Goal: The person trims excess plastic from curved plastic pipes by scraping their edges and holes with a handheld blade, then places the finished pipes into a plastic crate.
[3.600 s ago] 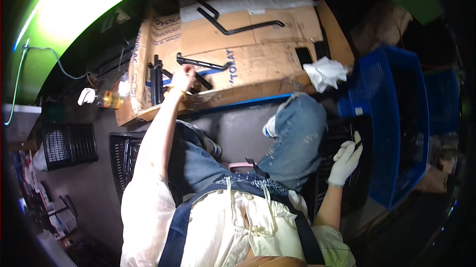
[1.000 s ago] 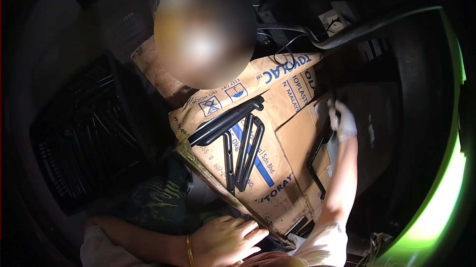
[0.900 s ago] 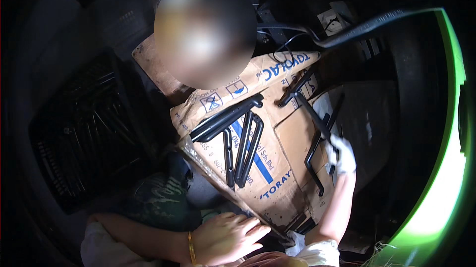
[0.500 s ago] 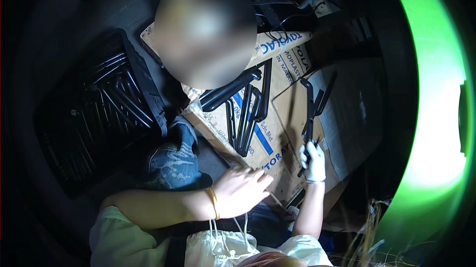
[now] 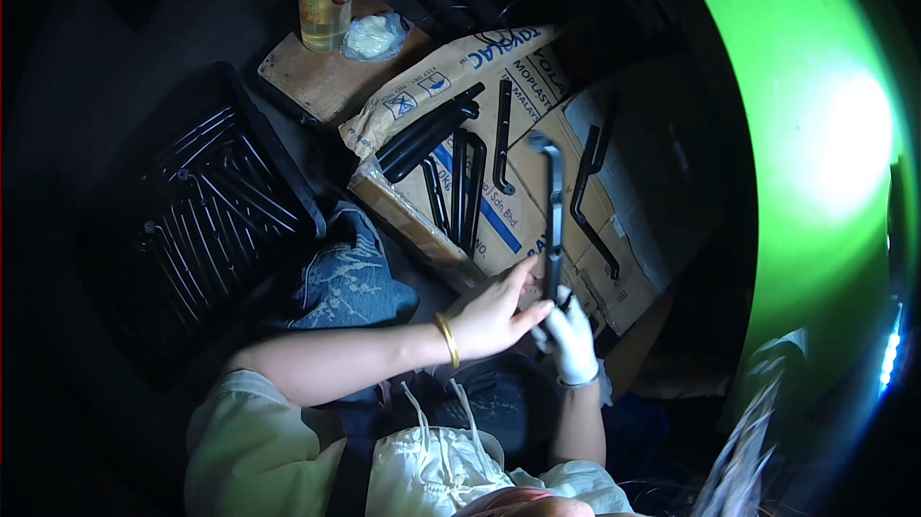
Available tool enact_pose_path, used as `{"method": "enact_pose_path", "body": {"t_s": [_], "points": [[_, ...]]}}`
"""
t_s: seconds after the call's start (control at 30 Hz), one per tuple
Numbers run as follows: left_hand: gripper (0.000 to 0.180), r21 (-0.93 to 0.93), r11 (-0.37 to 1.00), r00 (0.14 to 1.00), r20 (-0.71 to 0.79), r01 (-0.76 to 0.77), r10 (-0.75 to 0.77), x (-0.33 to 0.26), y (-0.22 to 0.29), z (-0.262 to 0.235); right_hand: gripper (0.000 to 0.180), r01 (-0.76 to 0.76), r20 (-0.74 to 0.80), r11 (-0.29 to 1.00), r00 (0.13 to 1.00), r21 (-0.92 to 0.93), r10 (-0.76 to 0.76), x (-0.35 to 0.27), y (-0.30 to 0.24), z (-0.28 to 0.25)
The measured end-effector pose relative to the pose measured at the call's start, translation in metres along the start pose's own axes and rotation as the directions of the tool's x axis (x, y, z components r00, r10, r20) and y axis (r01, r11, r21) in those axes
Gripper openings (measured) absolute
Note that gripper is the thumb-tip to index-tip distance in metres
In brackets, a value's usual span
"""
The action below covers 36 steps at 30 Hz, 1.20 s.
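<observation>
Over the worktop's [image 5: 408, 222] near edge, our gloved right hand [image 5: 573, 340] grasps a black bar [image 5: 554, 215]; our spread left hand [image 5: 487, 317] should steady it.

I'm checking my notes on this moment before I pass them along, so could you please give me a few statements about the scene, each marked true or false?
1. The right hand wears a white glove. True.
2. The left hand is gloved as well. False: the left hand is bare, with a gold bracelet at the wrist.
3. The right hand holds a black bar near its lower end. True.
4. The bottle lies on its side. False: the bottle stands upright.
5. The crate on the left is white. False: it is black.
6. Several black bars lie on the cardboard. True.
</observation>
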<state>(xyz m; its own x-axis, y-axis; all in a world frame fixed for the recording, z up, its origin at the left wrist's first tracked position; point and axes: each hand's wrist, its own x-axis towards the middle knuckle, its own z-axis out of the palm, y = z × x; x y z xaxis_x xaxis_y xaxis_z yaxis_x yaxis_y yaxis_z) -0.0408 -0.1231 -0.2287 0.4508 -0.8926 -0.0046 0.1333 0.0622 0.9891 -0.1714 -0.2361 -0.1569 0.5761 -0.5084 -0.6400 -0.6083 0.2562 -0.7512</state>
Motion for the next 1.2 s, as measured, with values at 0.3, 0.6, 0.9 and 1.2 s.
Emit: {"method": "enact_pose_path", "body": {"t_s": [0.3, 0.6, 0.9, 1.2], "points": [[0.02, -0.564, 0.824, 0.93, -0.27, 0.058, -0.25, 0.044, -0.008, -0.031, 0.032, 0.149, -0.175, 0.816, 0.94, -0.559, -0.292, 0.108, 0.048, -0.009], [0.023, -0.442, 0.874, 0.946, -0.143, 0.202, -0.291, 0.058, -0.018, -0.03, 0.044, -0.037, -0.291, 0.542, 0.873, -0.839, -0.392, 0.27, 0.054, 0.008], [0.028, -0.373, 0.893, 0.946, -0.097, 0.253, -0.309, 0.058, -0.023, -0.03, 0.032, -0.032, -0.173, 0.343, 0.904, -0.939, -0.391, 0.243, 0.075, -0.009], [0.028, -0.371, 0.9, 0.954, -0.098, 0.229, -0.283, 0.058, -0.02, -0.028, 0.044, -0.134, -0.431, 0.472, 0.668, -0.871, -0.607, 0.246, 0.005, -0.1]]}}
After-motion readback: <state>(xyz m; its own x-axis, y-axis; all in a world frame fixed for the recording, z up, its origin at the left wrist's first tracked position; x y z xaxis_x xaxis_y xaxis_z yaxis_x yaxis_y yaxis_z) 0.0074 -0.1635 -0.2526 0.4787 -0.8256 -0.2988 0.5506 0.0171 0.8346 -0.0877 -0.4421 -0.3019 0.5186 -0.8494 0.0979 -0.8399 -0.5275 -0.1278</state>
